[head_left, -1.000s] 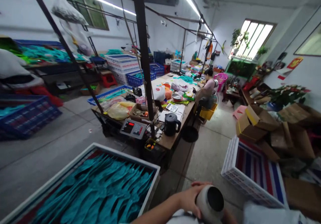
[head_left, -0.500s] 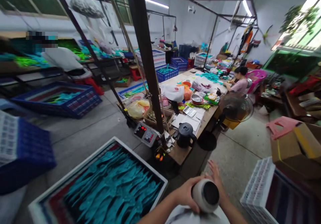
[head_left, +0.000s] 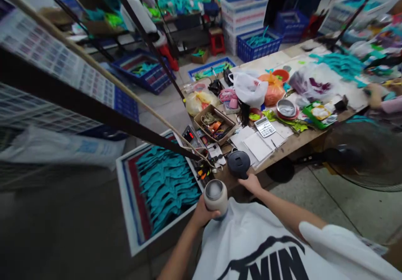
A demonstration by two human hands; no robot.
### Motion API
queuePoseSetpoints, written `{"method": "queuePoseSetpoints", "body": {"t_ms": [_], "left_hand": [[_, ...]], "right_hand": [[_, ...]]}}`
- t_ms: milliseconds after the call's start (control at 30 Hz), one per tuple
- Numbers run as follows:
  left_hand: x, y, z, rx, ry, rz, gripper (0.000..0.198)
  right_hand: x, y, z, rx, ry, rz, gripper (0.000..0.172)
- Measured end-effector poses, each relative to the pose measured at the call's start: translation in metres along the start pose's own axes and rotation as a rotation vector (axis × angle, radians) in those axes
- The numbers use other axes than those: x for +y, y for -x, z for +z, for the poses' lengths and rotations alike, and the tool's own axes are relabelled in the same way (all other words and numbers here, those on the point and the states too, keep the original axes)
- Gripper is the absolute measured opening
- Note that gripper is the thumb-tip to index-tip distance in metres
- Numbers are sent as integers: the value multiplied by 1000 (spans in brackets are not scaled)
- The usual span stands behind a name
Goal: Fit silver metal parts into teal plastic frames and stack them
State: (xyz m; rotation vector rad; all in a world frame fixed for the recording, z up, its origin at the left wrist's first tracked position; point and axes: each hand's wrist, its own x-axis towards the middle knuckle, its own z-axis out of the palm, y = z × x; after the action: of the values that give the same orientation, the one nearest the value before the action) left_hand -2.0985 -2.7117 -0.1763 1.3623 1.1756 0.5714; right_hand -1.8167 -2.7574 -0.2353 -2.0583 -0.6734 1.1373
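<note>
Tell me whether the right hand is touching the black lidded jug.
Cannot tell. The head view shows the right hand reaching the lower edge of the black lidded jug from above, so the overlap could hide a narrow gap.

Six o'clock: flask [head_left: 215,198], matt and pale, smooth-coated. Four o'clock: kettle [head_left: 238,164], black plastic, faintly glossy. Three o'clock: bowl [head_left: 286,108], shiny steel, on table [head_left: 292,144] of rough, pale wood. One o'clock: bag [head_left: 249,88], thin, crinkled white plastic.

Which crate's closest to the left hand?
The white-rimmed crate, packed with teal pieces, just past the left hand holding the bottle. Others, like the blue crate, stand much farther off.
</note>
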Motion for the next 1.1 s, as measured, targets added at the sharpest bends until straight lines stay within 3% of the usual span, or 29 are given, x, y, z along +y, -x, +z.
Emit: {"method": "queuePoseSetpoints", "body": {"t_ms": [100,200,333,433,567,767,900,1100], "left_hand": [[-1,16,11,137,7,-11,133],[-5,26,27,255,23,-40,123],[-17,24,41,302,44,-74,113],[-33,10,48,310,69,-86,100],[-48,-20,63,355,97,-65,94],[-44,-61,89,317,-84,145,96],[-34,-76,101,338,-197,218,97],[-25,-94,109,316,-354,351,99]], "right_hand": [[-2,-5,-6,-113,-19,-3,17],[-10,-7,-17,-140,-28,-41,16],[-24,-10,-48,-150,-9,-135,20],[-33,-7,-83,-163,40,-207,24],[-58,9,-145,-211,139,-293,30],[-118,47,-231,-274,340,-435,33],[-149,71,-257,-311,509,-414,31],[-178,91,-267,-356,788,-356,31]]}}
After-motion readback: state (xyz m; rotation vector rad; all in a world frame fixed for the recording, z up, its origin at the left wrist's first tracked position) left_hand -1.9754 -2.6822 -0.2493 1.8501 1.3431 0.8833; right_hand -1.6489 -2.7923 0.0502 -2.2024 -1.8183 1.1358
